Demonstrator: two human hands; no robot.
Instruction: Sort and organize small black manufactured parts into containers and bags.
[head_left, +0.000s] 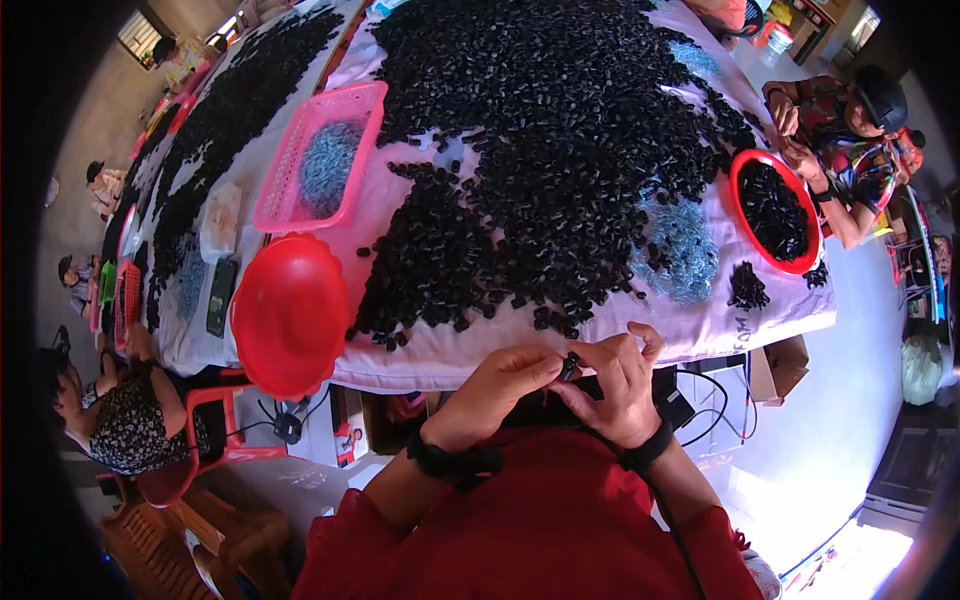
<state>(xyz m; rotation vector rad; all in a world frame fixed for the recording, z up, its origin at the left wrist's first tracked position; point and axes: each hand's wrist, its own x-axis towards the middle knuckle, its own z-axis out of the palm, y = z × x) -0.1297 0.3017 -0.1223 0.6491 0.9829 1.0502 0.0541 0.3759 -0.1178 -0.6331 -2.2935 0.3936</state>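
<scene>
Both my hands meet in front of my chest, just short of the table's near edge. Between them is a small black plastic piece point(570, 366). My left hand point(505, 385) pinches it from the left with thumb and forefinger. From the other side my right hand point(618, 388) grips the same piece, thumb below and fingers bent above it. A wide heap of similar black pieces point(560, 190) covers the table beyond my hands. What detail the held piece has is too small to make out.
A red scalloped bowl point(290, 315) and a pink basket point(370, 130) with clear bluish pieces stand left. Loose clear bluish pieces point(680, 250) lie right, near a red basin point(815, 225) of black pieces. One person point(850, 170) works at right, another point(135, 420) sits at left.
</scene>
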